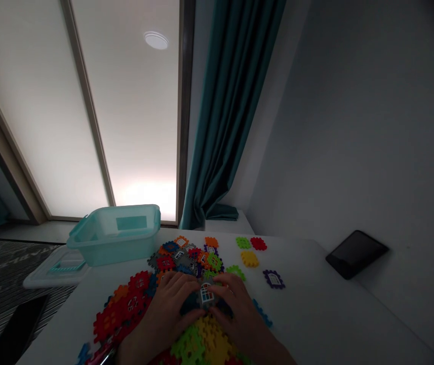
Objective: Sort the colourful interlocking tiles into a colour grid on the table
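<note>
1. Teal bin (118, 256): placed toward the far left of the white table (326, 294).
2. Red tile assembly (111, 320): laid left of the left hand, several toothed panels joined.
3. Left hand (167, 306): fingers half curled, thumb spread off toward the wearer; left edge of gray tile (206, 293) appears pinched between them.
4. Gray tile, position: held between both hands, just beyond the green-and-yellow assembly (203, 340). Whether it is joined to that cannot be told; contact is shadowed.
5. Gray tile, handling (judged): very light, stiff plastic, slightly slick, hard to break, though teeth could be bent if forced. Best gripped by opposite toothed edges, thumbs near side, fingers far side; the window is better left unpressed.
6. Gray tile, looks: flat, dull gray, notched rim, white arched window grid in the middle. Corners are partly covered by fingers.
7. Right hand (239, 304): fingers bent, thumb set apart below, gap partly open; right edge of the tile appears held by the tips.
8. Purple tile (273, 279): left loose, well apart, white window grid also carried.
</note>
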`<control>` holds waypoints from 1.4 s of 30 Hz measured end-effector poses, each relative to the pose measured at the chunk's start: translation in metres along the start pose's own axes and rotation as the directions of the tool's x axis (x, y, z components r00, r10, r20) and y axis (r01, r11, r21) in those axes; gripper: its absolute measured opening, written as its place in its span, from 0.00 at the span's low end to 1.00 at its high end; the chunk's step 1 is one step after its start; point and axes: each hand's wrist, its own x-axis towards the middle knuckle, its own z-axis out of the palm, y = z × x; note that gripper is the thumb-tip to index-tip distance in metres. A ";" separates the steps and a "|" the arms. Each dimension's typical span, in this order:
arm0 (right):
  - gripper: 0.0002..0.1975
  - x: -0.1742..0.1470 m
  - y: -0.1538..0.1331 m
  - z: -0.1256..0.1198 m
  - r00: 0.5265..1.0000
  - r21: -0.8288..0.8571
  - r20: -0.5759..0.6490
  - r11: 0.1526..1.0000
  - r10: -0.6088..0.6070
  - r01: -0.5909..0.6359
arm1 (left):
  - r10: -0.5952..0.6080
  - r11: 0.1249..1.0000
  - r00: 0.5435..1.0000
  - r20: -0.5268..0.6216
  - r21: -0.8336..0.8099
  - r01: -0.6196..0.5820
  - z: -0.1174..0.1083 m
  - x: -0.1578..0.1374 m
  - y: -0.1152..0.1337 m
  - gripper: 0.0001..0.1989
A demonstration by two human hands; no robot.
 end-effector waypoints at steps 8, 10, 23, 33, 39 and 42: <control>0.16 0.002 0.018 -0.019 1.000 -0.065 0.000 0.998 0.012 -0.012 | -0.018 0.999 1.000 -0.019 0.037 0.019 0.005 -0.004 0.003 0.22; 0.14 0.000 0.028 -0.027 0.999 -0.094 0.005 0.995 0.042 -0.041 | -0.018 0.999 1.000 -0.004 0.044 0.019 0.005 -0.004 0.002 0.19; 0.09 -0.039 0.095 -0.066 0.970 -0.255 0.064 0.944 0.234 -0.211 | 0.009 0.997 0.984 0.176 0.069 -0.021 0.007 0.007 0.009 0.14; 0.10 -0.047 0.108 -0.069 0.887 -0.326 0.206 0.884 0.413 -0.336 | 0.047 0.995 0.887 0.459 0.056 -0.082 0.017 0.053 0.036 0.14; 0.12 -0.050 0.110 -0.067 0.859 -0.323 0.205 0.861 0.468 -0.392 | 0.094 0.985 0.829 0.552 0.068 -0.157 0.046 0.081 0.046 0.14; 0.15 -0.052 0.113 -0.071 0.845 -0.323 0.188 0.844 0.501 -0.428 | 0.127 0.978 0.812 0.570 0.063 -0.198 0.063 0.092 0.051 0.17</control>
